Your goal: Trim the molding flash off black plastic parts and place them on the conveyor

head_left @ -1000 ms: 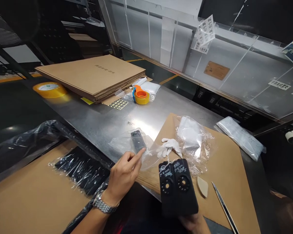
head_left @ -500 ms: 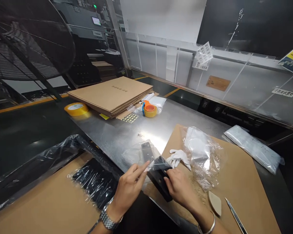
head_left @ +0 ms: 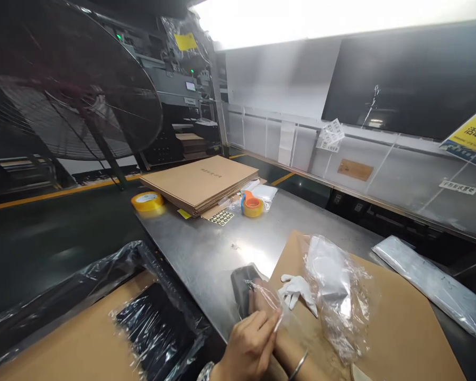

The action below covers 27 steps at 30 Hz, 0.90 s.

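Observation:
A dark flat piece (head_left: 243,288) lies inside a clear plastic bag near the metal table's front edge. My left hand (head_left: 252,338) pinches the bag's open edge, its fingers closed on the film. Behind it my right hand (head_left: 265,297) reaches inside the bag, its fingertips at the dark piece; the film and my left hand partly cover it. Just right of the bag lies a white glove (head_left: 299,292) on a brown cardboard sheet (head_left: 400,312). Crumpled clear bags (head_left: 333,286) rest on the same sheet.
A cardboard stack (head_left: 202,182), yellow tape roll (head_left: 147,201) and orange tape dispenser (head_left: 253,204) stand at the table's back. Wrapped black pieces (head_left: 158,323) fill the lower left. A plastic-wrapped bundle (head_left: 430,283) is at the right, a large fan (head_left: 75,90) at the left.
My right hand has moved into the bag and my left hand has shifted right to the bag's edge. The dark piece has gone deeper into the bag. The view has tilted upward.

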Each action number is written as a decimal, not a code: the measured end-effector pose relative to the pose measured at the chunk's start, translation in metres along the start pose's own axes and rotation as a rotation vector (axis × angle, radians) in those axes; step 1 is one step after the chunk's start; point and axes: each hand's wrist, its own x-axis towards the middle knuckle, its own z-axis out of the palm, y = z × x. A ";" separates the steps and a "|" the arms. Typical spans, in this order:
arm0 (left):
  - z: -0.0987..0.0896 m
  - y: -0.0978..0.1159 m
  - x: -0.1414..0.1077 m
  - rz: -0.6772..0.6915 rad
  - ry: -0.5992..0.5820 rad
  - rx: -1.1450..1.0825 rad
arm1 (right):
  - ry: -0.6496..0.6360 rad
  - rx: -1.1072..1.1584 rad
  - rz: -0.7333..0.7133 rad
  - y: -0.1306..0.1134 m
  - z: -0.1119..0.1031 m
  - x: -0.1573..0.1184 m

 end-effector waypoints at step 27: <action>-0.082 -0.077 0.096 -0.540 0.169 -0.722 | 0.035 -0.116 -0.099 0.000 -0.071 0.028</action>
